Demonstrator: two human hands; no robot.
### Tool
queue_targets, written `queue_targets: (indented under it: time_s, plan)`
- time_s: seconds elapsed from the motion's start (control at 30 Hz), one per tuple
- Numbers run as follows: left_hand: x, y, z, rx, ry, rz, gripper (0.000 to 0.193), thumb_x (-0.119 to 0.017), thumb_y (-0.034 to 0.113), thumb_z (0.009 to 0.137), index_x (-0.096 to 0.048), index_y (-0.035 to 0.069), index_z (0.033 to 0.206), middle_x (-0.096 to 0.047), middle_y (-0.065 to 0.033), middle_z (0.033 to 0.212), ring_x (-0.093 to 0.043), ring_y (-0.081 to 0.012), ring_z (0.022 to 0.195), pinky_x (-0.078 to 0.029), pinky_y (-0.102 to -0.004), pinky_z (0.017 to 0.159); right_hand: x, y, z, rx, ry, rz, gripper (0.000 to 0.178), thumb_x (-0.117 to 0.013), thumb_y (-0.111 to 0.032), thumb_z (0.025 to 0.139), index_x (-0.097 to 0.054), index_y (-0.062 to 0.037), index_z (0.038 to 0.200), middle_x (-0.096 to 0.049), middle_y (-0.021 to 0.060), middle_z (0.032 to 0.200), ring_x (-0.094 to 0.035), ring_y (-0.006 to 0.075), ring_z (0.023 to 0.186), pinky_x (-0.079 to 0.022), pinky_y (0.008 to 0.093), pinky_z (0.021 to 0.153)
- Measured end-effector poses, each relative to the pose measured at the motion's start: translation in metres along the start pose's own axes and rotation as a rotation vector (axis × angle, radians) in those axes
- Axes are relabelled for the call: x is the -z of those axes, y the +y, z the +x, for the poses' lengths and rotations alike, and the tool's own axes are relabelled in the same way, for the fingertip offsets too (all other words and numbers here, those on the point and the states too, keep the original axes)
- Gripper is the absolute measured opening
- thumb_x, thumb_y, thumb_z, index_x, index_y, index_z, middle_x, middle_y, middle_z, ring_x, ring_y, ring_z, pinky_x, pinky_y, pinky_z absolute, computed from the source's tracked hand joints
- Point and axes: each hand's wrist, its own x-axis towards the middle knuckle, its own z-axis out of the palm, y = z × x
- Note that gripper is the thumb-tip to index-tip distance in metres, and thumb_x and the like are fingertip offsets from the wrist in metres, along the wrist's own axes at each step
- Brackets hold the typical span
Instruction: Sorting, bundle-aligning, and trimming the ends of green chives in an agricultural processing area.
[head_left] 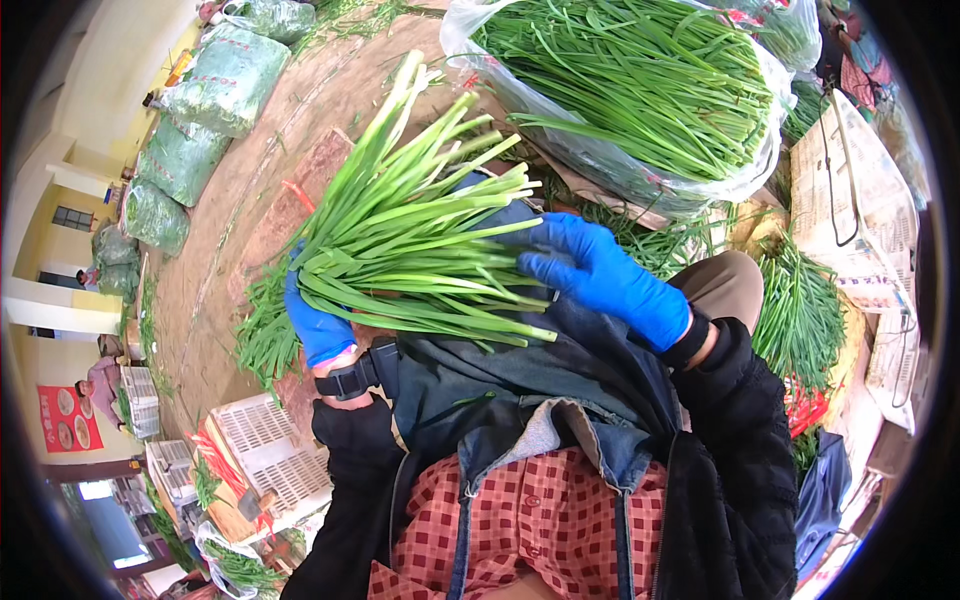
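A thick bunch of garlic chives [410, 255] spreads over my lap, its pale stem ends fanned up and to the right. My left hand [315, 310], in a blue glove, is closed round the leafy part of the bunch at its left side, and the green tips hang below the fist. At the right edge of the fan is my right hand [600, 275], also blue-gloved, with its fingers stretched toward the stem ends. Those fingers are somewhat apart, and no held thing shows in them. Whether they touch the stems is hard to see.
A clear plastic bag [640, 190] full of chives lies ahead on the right. Beside my right knee is another chive pile [800, 315] near a white plastic crate [850, 190]. Wrapped green bales [225, 80] stand at far left, and a white crate [270, 455] at near left.
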Motion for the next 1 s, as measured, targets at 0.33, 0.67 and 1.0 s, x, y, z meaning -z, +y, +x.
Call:
queue_targets:
  time_s: [0.33,0.67,1.0]
  plan:
    - [0.016,-0.005,0.009,-0.085,0.018,0.03,0.034,-0.04,0.02,0.098,-0.054,0.0,0.121,-0.061,-0.0126,0.113,-0.06,-0.0237,0.101,-0.047,-0.0351,0.091,-0.003,-0.039,-0.007,0.214,0.319,-0.666,0.023,-0.068,-0.031,0.079,-0.067,-0.008,0.085,-0.061,0.0129,0.075,-0.06,0.0313,0.072,-0.048,0.0396,0.065]
    - [0.007,-0.004,0.01,-0.102,0.032,0.114,0.035,-0.04,0.024,0.097,-0.056,0.0,0.117,-0.062,-0.0117,0.113,-0.06,-0.024,0.102,-0.048,-0.0359,0.09,-0.037,-0.009,0.015,-0.218,0.231,-0.021,0.027,-0.06,-0.031,0.085,-0.064,-0.0062,0.076,-0.058,0.0158,0.063,-0.058,0.0345,0.058,-0.047,0.0421,0.055]
    - [0.002,-0.011,0.012,-0.017,0.008,-0.164,0.032,-0.044,0.02,0.096,-0.056,0.0,0.118,-0.061,-0.0124,0.114,-0.059,-0.0242,0.103,-0.047,-0.0367,0.092,0.021,-0.01,0.004,-0.004,0.565,-0.765,0.022,-0.061,-0.031,0.083,-0.066,-0.0113,0.075,-0.059,0.0127,0.063,-0.06,0.0323,0.06,-0.046,0.0413,0.053]
